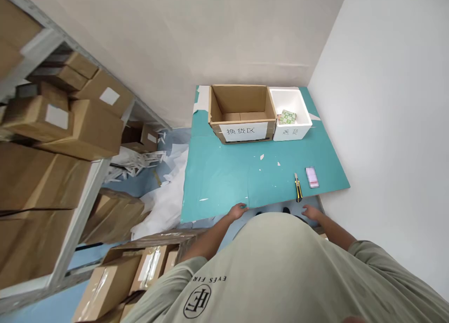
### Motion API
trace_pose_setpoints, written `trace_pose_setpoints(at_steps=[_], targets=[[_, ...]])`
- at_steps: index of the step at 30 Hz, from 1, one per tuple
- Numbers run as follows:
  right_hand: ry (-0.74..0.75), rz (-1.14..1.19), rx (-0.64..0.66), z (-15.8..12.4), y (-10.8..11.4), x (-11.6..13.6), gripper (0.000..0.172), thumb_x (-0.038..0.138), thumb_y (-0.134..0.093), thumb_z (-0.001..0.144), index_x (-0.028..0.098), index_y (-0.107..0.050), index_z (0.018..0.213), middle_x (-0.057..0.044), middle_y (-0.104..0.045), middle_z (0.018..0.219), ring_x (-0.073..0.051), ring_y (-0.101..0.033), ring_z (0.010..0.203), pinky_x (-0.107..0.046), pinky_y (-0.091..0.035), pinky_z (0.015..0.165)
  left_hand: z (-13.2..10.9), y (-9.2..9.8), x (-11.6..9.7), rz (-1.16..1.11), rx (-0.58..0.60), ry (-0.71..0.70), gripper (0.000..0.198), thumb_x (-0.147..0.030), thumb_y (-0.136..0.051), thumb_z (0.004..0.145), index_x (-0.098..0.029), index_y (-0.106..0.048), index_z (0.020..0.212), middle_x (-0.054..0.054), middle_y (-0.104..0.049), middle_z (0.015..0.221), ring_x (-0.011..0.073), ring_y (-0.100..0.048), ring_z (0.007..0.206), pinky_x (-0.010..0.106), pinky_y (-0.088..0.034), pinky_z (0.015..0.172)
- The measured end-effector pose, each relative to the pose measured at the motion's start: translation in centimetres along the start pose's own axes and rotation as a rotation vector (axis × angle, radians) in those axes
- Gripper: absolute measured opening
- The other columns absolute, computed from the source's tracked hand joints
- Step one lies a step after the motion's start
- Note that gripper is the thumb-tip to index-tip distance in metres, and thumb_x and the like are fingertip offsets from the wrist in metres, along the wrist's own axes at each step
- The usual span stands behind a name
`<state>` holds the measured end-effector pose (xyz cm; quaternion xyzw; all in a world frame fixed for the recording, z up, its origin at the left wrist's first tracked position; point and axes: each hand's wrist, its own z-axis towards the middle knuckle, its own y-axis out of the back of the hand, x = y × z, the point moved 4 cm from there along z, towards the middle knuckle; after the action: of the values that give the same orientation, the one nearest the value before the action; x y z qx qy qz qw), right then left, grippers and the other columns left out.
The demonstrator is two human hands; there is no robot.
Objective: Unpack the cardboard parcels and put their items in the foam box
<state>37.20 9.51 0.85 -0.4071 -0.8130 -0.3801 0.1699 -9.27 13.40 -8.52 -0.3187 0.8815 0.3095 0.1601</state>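
My left hand (238,211) is at the front edge of the teal-topped table (231,173), fingers loosely extended and holding nothing that I can see. Just off the same edge, farther right, my right hand (311,212) hangs with its fingers apart. Closest to it on the tabletop lies a yellow-and-black utility knife (298,188), blade pointing away from me. Beside the knife is a pinkish, blurred-out rectangular item (312,177), perhaps a phone. At the back stand an open cardboard box (214,131) with a handwritten label and a white foam box (305,126) containing a green-and-white patterned packet (288,117).
Metal shelving (93,187) loaded with cardboard cartons (93,131) runs along the left. White packing sheets (166,196) cover the floor beside the table. More cartons (108,283) sit close behind my left arm. A white wall (393,103) borders the right side.
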Motion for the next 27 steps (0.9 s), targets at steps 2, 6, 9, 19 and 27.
trace_pose_setpoints(at_steps=[2,6,9,19,27], targets=[[-0.064,-0.096,0.123,1.4,0.2,0.9,0.032,0.028,-0.094,0.072,0.029,-0.062,0.073,0.002,-0.057,0.051,-0.026,-0.062,0.067,-0.044,-0.052,0.079,-0.5,-0.6,0.2,-0.037,-0.024,0.037,0.054,-0.046,-0.073,0.100,-0.019,-0.078,0.146,0.018,-0.075,0.161,0.0350,-0.071,0.151,0.039,-0.054,0.122],[0.019,-0.141,0.323,4.2,1.0,4.0,0.022,0.038,-0.087,0.081,0.024,-0.070,0.078,-0.003,-0.070,0.063,-0.028,-0.070,0.076,-0.039,-0.053,0.079,-1.7,-2.2,-0.5,-0.122,-0.077,0.084,0.051,-0.046,-0.072,0.100,-0.020,-0.079,0.143,0.016,-0.078,0.157,0.0336,-0.073,0.148,0.037,-0.055,0.120],[0.110,-0.055,0.335,6.7,1.8,6.3,0.023,0.045,-0.079,0.086,0.024,-0.070,0.086,-0.002,-0.071,0.066,-0.025,-0.069,0.074,-0.036,-0.054,0.079,-2.4,-3.3,-1.4,-0.195,-0.121,0.106,0.051,-0.047,-0.073,0.099,-0.020,-0.079,0.142,0.013,-0.081,0.151,0.0328,-0.076,0.142,0.036,-0.057,0.115],[0.264,-0.036,0.366,15.5,1.8,11.4,0.041,0.059,-0.080,0.078,0.025,-0.075,0.099,0.002,-0.070,0.065,-0.023,-0.071,0.068,-0.034,-0.056,0.071,-5.5,-7.6,-1.3,-0.497,-0.342,0.285,0.049,-0.043,-0.078,0.100,-0.018,-0.081,0.143,0.013,-0.087,0.138,0.0314,-0.081,0.133,0.033,-0.060,0.114],[0.357,-0.035,0.421,20.4,-0.6,20.7,0.056,0.064,-0.088,0.067,0.026,-0.078,0.106,-0.008,-0.086,0.091,-0.033,-0.085,0.097,-0.040,-0.061,0.083,-11.1,-10.9,2.8,-0.804,-0.645,0.448,0.059,-0.041,-0.082,0.102,-0.020,-0.072,0.156,0.007,-0.090,0.122,0.0254,-0.084,0.125,0.028,-0.061,0.110]])
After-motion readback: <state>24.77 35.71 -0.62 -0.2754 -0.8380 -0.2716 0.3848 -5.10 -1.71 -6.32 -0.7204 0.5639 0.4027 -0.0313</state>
